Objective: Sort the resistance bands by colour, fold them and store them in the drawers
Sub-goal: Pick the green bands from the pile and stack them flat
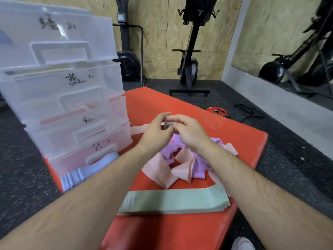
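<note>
Bands (180, 159) lie in a loose heap on the red mat (225, 134), pink and purple ones mixed together, just under my two hands. Nearer to me, a green stack (173, 199) is folded flat and long, apart from the heap. A blue band (90, 170) lies at the left edge of the mat, touching the front of the lowest drawer.

In the head view I see my left hand (155, 132) and my right hand (189, 132) raised together above the heap, almost touching. The fingers (163, 117) of the left hand are pinched closed on a small folded end of a pink band (138, 129), which runs from the hands to the left, toward the drawers. The right hand curls over the same fold; its fingers are bent and close on it, but I cannot tell exactly how they grip, because the back of the hand hides them.

The drawers (68, 98) stand on the left, four clear plastic ones in a tower, each with a handle and a handwritten black label that I cannot read. Something pink shows through the third drawer.

Behind the mat the floor is dark rubber. A small red weight plate (217, 111) lies there, and black training machines (191, 51) stand by the wooden wall.
</note>
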A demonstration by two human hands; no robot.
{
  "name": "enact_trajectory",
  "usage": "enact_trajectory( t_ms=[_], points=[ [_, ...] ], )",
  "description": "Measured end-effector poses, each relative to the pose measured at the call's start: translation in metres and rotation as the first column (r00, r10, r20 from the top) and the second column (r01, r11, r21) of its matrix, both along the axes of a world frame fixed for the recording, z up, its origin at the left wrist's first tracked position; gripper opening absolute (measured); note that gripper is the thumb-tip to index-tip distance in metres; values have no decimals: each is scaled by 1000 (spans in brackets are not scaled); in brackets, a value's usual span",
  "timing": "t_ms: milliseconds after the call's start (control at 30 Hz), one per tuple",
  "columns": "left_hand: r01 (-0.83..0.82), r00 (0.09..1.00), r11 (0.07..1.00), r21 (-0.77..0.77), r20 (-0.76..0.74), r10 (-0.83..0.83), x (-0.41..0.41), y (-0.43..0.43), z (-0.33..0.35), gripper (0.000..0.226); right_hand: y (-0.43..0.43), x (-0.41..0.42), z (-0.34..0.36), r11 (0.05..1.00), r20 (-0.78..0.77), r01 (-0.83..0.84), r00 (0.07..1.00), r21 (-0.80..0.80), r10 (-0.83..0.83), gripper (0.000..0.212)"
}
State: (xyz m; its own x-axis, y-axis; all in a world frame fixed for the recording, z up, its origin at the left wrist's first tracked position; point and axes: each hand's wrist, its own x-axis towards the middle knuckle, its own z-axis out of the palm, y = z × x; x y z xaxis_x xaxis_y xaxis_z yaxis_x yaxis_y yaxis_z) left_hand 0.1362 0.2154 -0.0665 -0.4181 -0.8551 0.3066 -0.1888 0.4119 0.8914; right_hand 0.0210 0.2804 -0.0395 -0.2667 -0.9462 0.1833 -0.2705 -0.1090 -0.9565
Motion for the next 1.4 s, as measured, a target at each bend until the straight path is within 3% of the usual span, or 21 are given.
enact_trajectory(
  t_ms=[67, 133, 233, 300, 400, 467, 533, 633, 733, 833, 967, 1033, 1133, 1300, 1400],
  points=[
    [0, 999, 1000, 20, -46, 1, 5, 4, -1, 33, 3, 2, -2, 1000, 116, -1, 993, -15, 3, 34],
    [-19, 998, 1000, 2, -63, 19, 10, 4, -1, 41, 5, 2, -3, 999, 144, 22, 989, -45, -15, 33],
    [-28, 1000, 993, -118, 10, 29, 19, 11, 4, 47, 6, -4, -7, 995, -119, 52, 991, -87, -62, 45],
    [-1, 999, 983, -182, 40, 9, 25, 18, 8, 45, 5, -5, -10, 997, -259, -43, 966, -65, 25, 47],
    [23, 998, 974, -227, 65, -8, 35, 24, 9, 38, 1, -5, -17, 988, -328, -149, 933, 26, 149, 28],
    [10, 997, 970, -243, 74, 8, 43, 26, 10, 37, -1, -6, -18, 990, -474, -132, 869, 47, 139, 15],
    [-22, 997, 967, -254, 61, 38, 52, 27, 10, 36, -4, -8, -19, 994, -599, -99, 794, 48, 108, 18],
    [-93, 995, 971, -218, 23, 100, 65, 24, 12, 36, -9, -16, -23, 995, -687, -17, 722, 95, 78, 32],
    [-141, 990, 980, -139, -32, 138, 81, 18, 14, 37, -13, -32, -31, 985, -762, 95, 645, 143, 49, 15],
    [-162, 985, 983, -85, -67, 157, 94, 20, 21, 37, -8, -52, -35, 980, -777, 156, 630, 126, 0, 7],
    [-204, 962, 979, -24, -191, 196, 111, 19, 30, 37, 4, -71, -28, 960, -876, 270, 479, 78, -64, 7],
    [-203, 957, 979, 15, -210, 201, 121, 15, 30, 39, 15, -78, -17, 962, -838, 257, 541, 94, -63, 4],
    [-189, 968, 980, 62, -154, 196, 134, 16, 27, 34, 37, -84, 4, 971, -694, 173, 720, 165, -11, 8],
    [-164, 981, 971, 173, -70, 179, 151, 30, 27, 29, 78, -86, 19, 971, -608, 68, 789, 229, 88, 23],
    [-97, 992, 977, 188, 101, 79, 165, 42, 19, 21, 101, -87, 19, 955, -593, 26, 789, 295, 161, 30]
  ],
)
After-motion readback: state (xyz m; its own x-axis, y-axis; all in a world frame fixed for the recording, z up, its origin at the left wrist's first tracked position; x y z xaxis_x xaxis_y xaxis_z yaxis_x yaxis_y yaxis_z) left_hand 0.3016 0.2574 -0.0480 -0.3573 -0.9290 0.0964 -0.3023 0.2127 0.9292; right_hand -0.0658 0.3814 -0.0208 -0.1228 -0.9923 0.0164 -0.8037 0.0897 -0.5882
